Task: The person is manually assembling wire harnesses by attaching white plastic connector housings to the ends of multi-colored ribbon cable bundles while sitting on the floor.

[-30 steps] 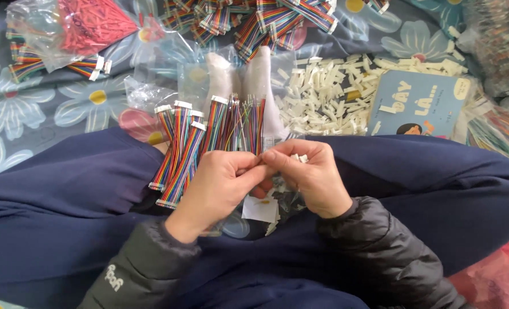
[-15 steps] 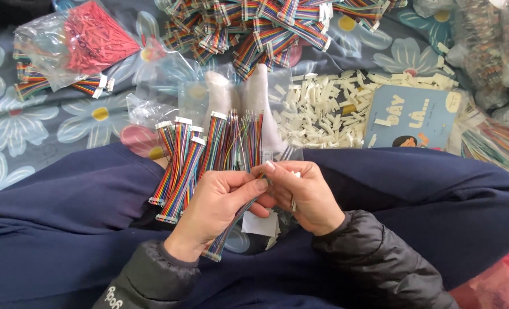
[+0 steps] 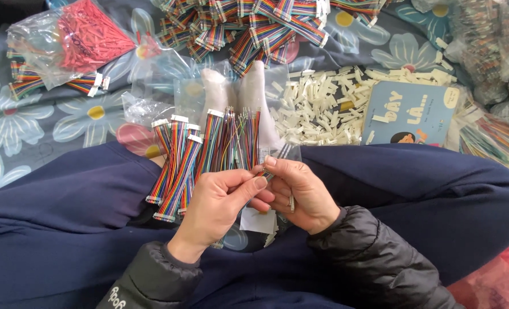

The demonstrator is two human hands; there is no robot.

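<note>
My left hand [image 3: 220, 200] and my right hand [image 3: 297, 191] meet above my lap, fingertips pinched together on the near ends of a bunch of thin multicoloured wires [image 3: 240, 137] that fan away from me. Metal tweezers [image 3: 283, 157] poke out from my right hand's fingers. Finished rainbow ribbon cables with white connectors [image 3: 177, 166] lie across my left thigh beside my left hand. A small white paper slip [image 3: 257, 220] hangs under my hands.
A heap of small white plastic connector housings [image 3: 323, 109] lies ahead on the flowered cloth, next to a blue booklet [image 3: 409, 117]. A pile of rainbow cables [image 3: 248, 28] sits further off, a clear bag of red pieces [image 3: 77, 40] at far left, more bagged cables [image 3: 489, 137] at right.
My hands have stayed together on the wires, shifting slightly toward me. The view has tilted, bringing the far cable pile and the red bag more into sight.
</note>
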